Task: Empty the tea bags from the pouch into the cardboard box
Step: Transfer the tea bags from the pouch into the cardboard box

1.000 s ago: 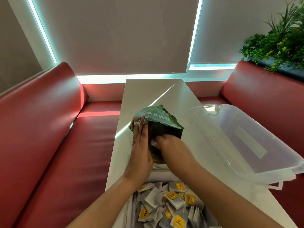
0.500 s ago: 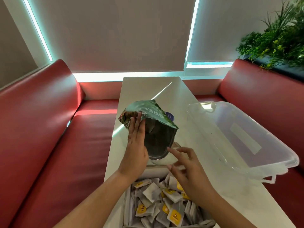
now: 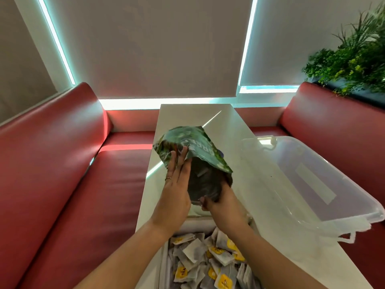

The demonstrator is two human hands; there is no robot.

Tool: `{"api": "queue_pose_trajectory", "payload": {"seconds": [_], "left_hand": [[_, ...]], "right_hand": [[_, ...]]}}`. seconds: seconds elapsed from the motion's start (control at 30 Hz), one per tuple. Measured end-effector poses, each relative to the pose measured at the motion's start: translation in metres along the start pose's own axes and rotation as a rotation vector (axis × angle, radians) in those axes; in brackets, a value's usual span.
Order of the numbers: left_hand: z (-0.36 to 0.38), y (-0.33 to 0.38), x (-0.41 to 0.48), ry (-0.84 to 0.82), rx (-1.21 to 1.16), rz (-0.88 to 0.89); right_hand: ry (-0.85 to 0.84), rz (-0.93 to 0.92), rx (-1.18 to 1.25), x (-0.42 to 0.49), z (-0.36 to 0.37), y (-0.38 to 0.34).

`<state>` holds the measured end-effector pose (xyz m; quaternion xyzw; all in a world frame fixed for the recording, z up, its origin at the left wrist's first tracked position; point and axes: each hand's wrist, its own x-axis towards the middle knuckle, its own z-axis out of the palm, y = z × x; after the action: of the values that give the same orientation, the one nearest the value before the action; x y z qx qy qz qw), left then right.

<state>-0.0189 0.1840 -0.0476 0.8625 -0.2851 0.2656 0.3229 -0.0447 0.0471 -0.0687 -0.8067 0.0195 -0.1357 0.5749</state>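
So the pouch (image 3: 195, 149) is up in the air between both hands, tipped over with its mouth facing down and back toward the camera, right above the far end of the box (image 3: 165, 255). Left hand (image 3: 177, 197) lies flat against the pouch's left side, fingers straight, just pressing on it. Right hand (image 3: 225, 203) has its fingers curled round the lower edge of the mouth, gripping it. The box sits at the near end of the tabletop (image 3: 187, 115) with a heap of tea bags (image 3: 208, 259) in it, under both forearms.

Hard-to-see stuff: the pouch's inside is just dark, so I can't tell if any bags are in there, and its print is blurry. The box is cut off by the bottom edge, and its far wall is mostly behind the wrists. A clear bin (image 3: 312, 180) sits to the right, apart from the hands.
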Motion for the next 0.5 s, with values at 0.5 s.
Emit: {"api": "queue_pose_trajectory", "payload": {"seconds": [0.5], "left_hand": [[0.001, -0.004, 0.001, 0.018, -0.023, -0.020]], "right_hand": [[0.069, -0.098, -0.097, 0.018, 0.004, 0.008]]}}
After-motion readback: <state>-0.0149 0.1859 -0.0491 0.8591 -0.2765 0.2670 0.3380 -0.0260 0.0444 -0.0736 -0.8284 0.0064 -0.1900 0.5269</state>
